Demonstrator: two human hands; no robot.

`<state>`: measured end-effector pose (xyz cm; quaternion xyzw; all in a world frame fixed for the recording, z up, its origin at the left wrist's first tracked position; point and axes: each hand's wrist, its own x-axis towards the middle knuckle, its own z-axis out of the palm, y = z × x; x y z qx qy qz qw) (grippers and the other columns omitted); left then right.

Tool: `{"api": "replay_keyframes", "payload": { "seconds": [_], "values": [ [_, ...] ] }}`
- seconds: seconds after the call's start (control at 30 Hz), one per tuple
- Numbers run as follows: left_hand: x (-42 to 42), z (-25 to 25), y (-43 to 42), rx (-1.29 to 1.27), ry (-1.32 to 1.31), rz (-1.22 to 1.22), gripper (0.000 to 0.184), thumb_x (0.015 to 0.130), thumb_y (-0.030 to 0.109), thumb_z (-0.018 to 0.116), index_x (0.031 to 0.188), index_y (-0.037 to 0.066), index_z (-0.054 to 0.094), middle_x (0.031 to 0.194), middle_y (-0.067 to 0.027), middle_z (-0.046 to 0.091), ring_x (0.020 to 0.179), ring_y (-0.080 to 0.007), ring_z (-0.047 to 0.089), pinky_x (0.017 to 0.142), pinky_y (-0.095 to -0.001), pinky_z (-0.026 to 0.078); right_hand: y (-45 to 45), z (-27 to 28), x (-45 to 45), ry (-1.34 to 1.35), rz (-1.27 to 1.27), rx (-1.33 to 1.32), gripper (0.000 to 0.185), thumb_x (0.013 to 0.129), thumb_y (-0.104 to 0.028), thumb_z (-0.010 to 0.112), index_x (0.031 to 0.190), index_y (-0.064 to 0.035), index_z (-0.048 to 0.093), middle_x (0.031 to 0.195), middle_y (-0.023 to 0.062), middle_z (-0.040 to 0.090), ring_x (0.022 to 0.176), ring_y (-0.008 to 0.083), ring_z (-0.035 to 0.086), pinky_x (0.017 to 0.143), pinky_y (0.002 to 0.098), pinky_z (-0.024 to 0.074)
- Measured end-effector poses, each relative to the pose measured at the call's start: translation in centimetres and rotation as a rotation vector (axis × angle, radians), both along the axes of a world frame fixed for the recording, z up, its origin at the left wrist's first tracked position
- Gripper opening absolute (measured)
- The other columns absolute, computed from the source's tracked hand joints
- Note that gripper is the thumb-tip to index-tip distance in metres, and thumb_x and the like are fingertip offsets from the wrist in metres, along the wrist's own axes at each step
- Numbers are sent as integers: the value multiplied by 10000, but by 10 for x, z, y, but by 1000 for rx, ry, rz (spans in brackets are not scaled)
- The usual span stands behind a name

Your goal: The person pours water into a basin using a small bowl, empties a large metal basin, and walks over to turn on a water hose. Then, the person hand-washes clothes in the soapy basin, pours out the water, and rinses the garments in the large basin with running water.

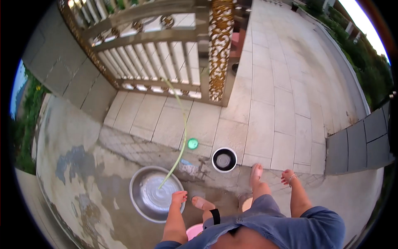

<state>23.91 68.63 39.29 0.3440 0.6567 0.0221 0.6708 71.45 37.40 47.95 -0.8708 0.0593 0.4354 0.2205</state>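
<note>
My left hand (179, 197) is at the right rim of a large metal basin (139, 203) on the wet concrete; its fingers are curled, but whether they grip the rim I cannot make out. A pale green hose (185, 124) runs from the gate down into the basin, where its end meets the water. My right hand (287, 177) hangs in the air to the right of my foot, fingers loosely bent, with nothing visible in it. Between the hands, a black bowl with a white rim (224, 160) stands near the step edge, and a round green object (192, 143) lies to its left.
A metal gate (166, 39) with an ornate gold post (219, 50) stands ahead. The tiled step (166, 120) has a low edge. A clear plastic item (188, 167) lies below it. Part of a pink container (194, 230) shows beside my leg. A grey wall (358, 143) is at right.
</note>
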Motion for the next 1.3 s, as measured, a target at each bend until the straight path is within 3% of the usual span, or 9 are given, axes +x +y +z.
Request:
{"api": "replay_keyframes", "payload": {
  "seconds": [0.37,0.53,0.83,0.93,1.0,1.03,1.1,1.17,1.3],
  "values": [
    [291,4,-39,-172,44,-296,153,695,146,621,798,40,579,761,-69,578,668,-170,554,575,-327,485,-103,-32,204,83,-460,147,149,781,-148,429,872,-41,478,667,102,569,500,186,557,426,316,470],
    [436,86,-31,53,-175,-509,161,776,183,551,832,35,580,826,-53,590,685,-139,560,568,-274,478,-36,-3,270,116,-371,308,173,777,-167,437,903,-55,474,692,87,573,516,161,544,432,298,470],
    [466,37,32,-114,-21,-108,90,723,125,570,707,36,566,648,-71,558,545,-164,549,457,-300,472,171,46,344,369,82,484,193,788,-217,482,906,-65,495,753,64,580,597,143,566,515,290,484],
    [434,42,40,129,-372,-559,71,707,110,566,719,41,554,601,-66,529,567,-166,543,512,-300,484,215,38,398,367,107,506,172,788,-223,495,858,-67,514,730,62,575,590,141,560,512,285,478],
    [440,-5,77,350,-73,-870,163,770,137,523,801,-15,571,701,-113,574,678,-184,568,640,-293,466,230,31,453,274,114,482,166,786,-221,499,839,-66,525,690,63,569,552,138,549,506,274,477],
    [462,4,94,-57,-266,-382,152,771,134,519,798,-6,572,683,-97,571,694,-187,575,636,-275,465,232,28,480,239,84,400,158,785,-207,493,837,-59,514,686,74,568,534,148,548,495,288,480],
    [526,73,121,915,-267,-1048,133,774,135,508,771,17,568,662,-77,562,637,-183,569,587,-282,471,225,31,530,154,-65,256,136,784,-171,473,840,-51,501,686,87,568,542,172,554,478,310,480],
    [603,35,172,-191,-43,-104,119,703,151,563,726,35,557,590,-63,517,557,-169,539,500,-308,470,222,30,574,94,-300,263,144,777,-174,457,841,-51,493,684,99,566,539,198,554,462,327,478],
    [730,79,245,37,-86,-318,135,693,183,571,701,49,563,641,-70,548,535,-158,532,466,-288,456,214,28,654,62,-449,402,287,781,-285,412,845,-12,472,645,120,550,512,208,534,430,337,454]
  ]
}}
